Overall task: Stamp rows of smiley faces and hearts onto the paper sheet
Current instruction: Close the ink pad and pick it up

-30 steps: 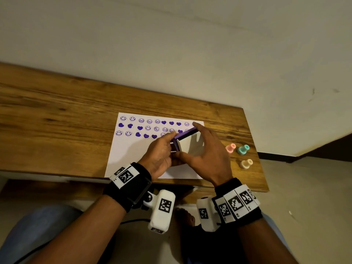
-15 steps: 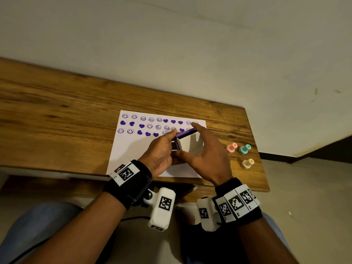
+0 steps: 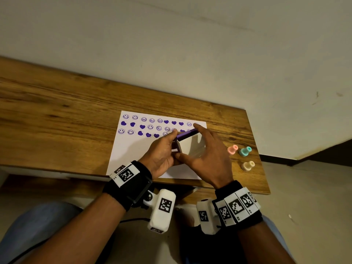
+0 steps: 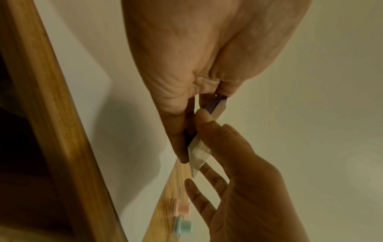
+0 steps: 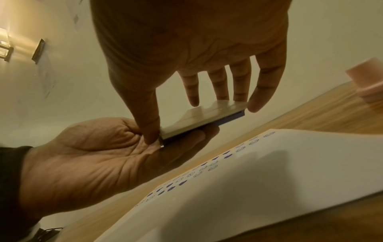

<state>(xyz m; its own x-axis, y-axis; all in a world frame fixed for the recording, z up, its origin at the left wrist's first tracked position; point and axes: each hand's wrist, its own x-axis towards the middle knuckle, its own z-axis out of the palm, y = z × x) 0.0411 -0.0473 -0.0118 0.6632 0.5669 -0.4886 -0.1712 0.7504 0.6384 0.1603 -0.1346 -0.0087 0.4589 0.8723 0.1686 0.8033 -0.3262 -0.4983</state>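
Three stamps [image 3: 241, 154] beside hidden ink pad [image 3: 187, 133]

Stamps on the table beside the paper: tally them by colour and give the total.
Pink stamp: 1
Teal stamp: 1
Beige stamp: 1
Total: 3, all standing on the wooden table to the right of the paper sheet.

Left hand [image 3: 162, 155]: raised, palm turned up and inward, fingers curled beneath a flat purple ink pad [image 3: 185, 134]. Right hand [image 3: 207, 157]: beside and touching the left, thumb and spread fingertips pinching the pad's clear lid [image 5: 205, 117]. Both wrists banded.
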